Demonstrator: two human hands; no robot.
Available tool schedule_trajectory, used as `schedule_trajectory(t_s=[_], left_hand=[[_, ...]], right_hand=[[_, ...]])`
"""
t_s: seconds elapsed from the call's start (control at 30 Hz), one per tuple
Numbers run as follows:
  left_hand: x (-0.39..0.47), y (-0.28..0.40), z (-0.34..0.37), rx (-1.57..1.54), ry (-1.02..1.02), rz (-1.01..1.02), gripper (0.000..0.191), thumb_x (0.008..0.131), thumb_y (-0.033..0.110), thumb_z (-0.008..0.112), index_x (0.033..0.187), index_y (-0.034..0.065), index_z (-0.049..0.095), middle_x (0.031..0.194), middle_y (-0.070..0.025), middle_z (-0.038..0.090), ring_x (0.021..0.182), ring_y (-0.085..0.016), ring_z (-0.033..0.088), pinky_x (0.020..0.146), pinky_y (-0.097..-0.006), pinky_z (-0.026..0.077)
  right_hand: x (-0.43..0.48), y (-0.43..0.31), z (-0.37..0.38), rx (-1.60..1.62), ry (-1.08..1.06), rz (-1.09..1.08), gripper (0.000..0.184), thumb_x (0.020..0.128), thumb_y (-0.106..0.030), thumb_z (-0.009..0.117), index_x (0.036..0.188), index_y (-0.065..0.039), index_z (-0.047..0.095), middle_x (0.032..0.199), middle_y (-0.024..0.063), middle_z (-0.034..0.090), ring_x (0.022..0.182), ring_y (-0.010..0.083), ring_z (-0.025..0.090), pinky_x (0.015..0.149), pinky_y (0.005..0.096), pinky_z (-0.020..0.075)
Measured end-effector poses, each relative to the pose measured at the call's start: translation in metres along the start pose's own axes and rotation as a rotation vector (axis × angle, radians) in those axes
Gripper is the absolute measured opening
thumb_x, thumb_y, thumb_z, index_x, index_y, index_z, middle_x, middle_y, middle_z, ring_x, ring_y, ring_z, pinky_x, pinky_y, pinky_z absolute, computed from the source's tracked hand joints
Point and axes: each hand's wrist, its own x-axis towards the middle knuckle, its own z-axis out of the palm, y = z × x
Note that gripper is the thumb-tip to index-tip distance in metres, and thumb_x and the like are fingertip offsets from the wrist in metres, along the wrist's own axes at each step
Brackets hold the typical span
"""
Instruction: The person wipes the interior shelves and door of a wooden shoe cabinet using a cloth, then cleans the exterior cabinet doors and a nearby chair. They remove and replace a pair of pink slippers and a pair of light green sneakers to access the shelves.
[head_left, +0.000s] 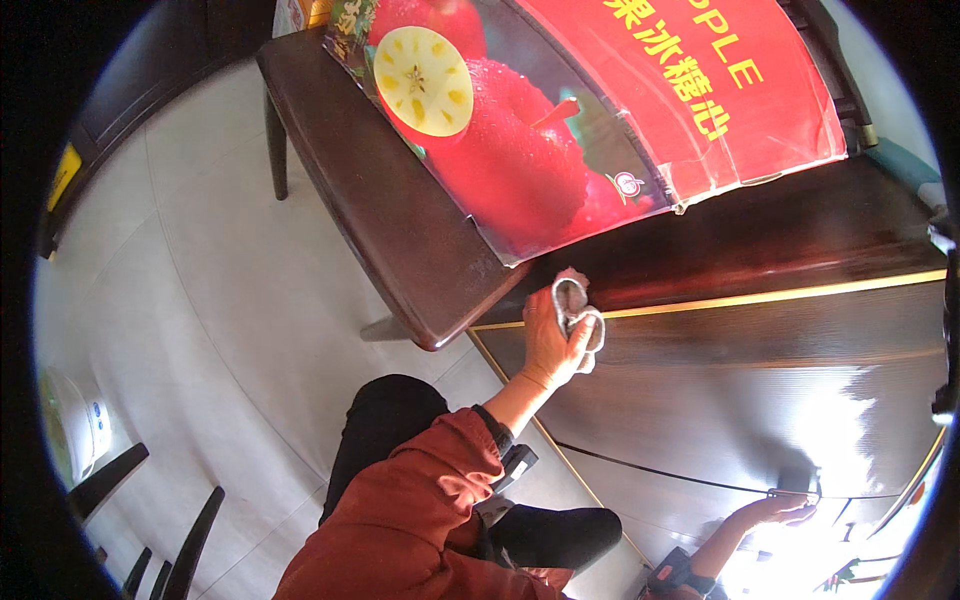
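My left hand (553, 337) is closed around a crumpled greyish-pink cloth (574, 300). It is over the dark tabletop's near corner, just below the apple carton (517, 150). At the lower right, my right hand (780, 511) lies low over the glossy dark wooden tabletop (675, 375), palm side partly showing. A small dark shape with a pale rim is at its fingertips; glare hides whether it is held. A dark band is around the right wrist.
The red carton, printed with apples and writing, rests on a dark wooden chair seat (360, 180) beside the table. A gold strip (750, 298) runs along the tabletop. A white bucket (82, 427) stands on the tiled floor at left, near dark chair parts (191, 540).
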Motion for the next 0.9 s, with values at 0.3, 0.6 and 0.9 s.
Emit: schedule_trajectory(t_s=[0.3, 0.6, 0.9], left_hand=[[0.003, -0.030, 0.005, 0.106, 0.168, -0.190, 0.046, 0.088, 0.042, 0.050, 0.108, 0.0011, 0.057, 0.107, -0.0227, 0.058, 0.101, -0.042, 0.053, 0.087, -0.0494, 0.040], [0.042, 0.069, 0.015, 0.094, -0.110, 0.021, 0.040, 0.089, 0.036, 0.051, 0.104, 0.0006, 0.059, 0.091, -0.0205, 0.061, 0.090, -0.038, 0.055, 0.079, -0.0476, 0.041], [0.082, 0.226, 0.068, -0.025, 0.090, 0.510, 0.042, 0.078, 0.037, 0.067, 0.094, 0.0013, 0.054, 0.086, -0.0170, 0.054, 0.080, -0.035, 0.055, 0.072, -0.0450, 0.045]], right_hand=[[-0.002, -0.006, -0.002, -0.077, 0.050, -0.026, 0.064, 0.098, -0.051, 0.025, 0.142, -0.005, 0.027, 0.141, 0.0228, 0.022, 0.120, 0.0393, 0.039, 0.089, 0.0510, 0.0456], [-0.001, 0.018, 0.006, -0.040, 0.058, -0.028, 0.061, 0.096, -0.053, 0.033, 0.139, -0.010, 0.034, 0.143, 0.0199, 0.022, 0.122, 0.0392, 0.032, 0.087, 0.0546, 0.0431], [0.004, 0.024, 0.006, 0.047, 0.055, -0.082, 0.056, 0.096, -0.050, 0.037, 0.135, -0.010, 0.043, 0.140, 0.0198, 0.030, 0.125, 0.0386, 0.029, 0.094, 0.0554, 0.0391]])
